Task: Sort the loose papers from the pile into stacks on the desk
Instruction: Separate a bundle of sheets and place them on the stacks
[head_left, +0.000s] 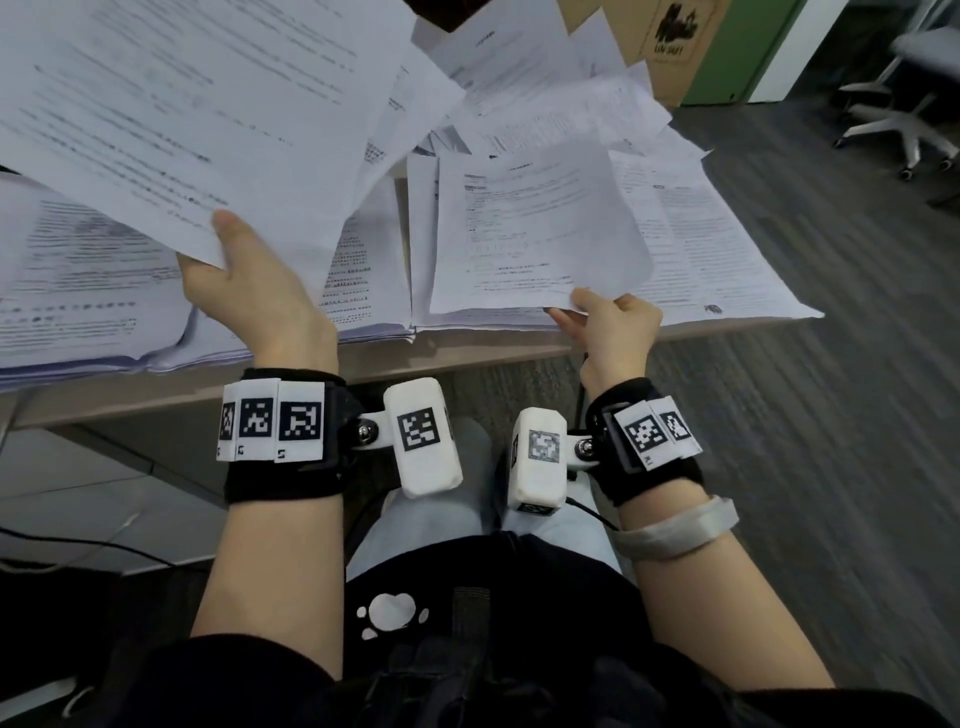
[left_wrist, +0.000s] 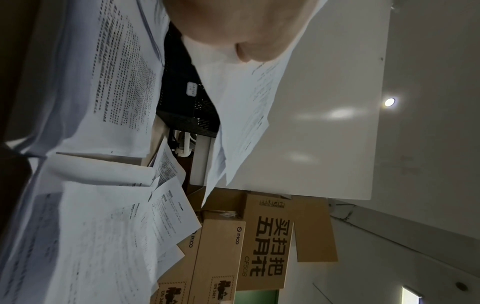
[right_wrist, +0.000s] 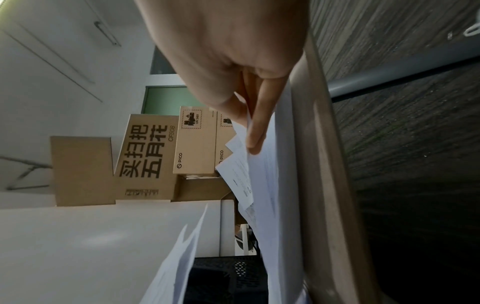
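Observation:
Printed white papers cover the desk (head_left: 467, 358). My left hand (head_left: 244, 280) pinches the near corner of a few sheets (head_left: 208, 114), held up and tilted above the left stack (head_left: 88, 291). The thumb (left_wrist: 246, 51) lies on top of those sheets (left_wrist: 249, 107). My right hand (head_left: 608, 322) pinches the near corner of a single sheet (head_left: 535, 228) and lifts it a little off the right stack (head_left: 717, 249). In the right wrist view the thumb and forefinger (right_wrist: 257, 127) close on that paper's edge (right_wrist: 249, 164). A loose pile (head_left: 545, 88) spreads at the back.
Cardboard boxes (head_left: 675, 47) stand behind the desk, also seen from the wrists as boxes (left_wrist: 262, 242) and boxes (right_wrist: 145, 156). An office chair base (head_left: 904, 124) stands on the grey carpet at the right. A black mesh tray (left_wrist: 187, 98) sits beyond the papers.

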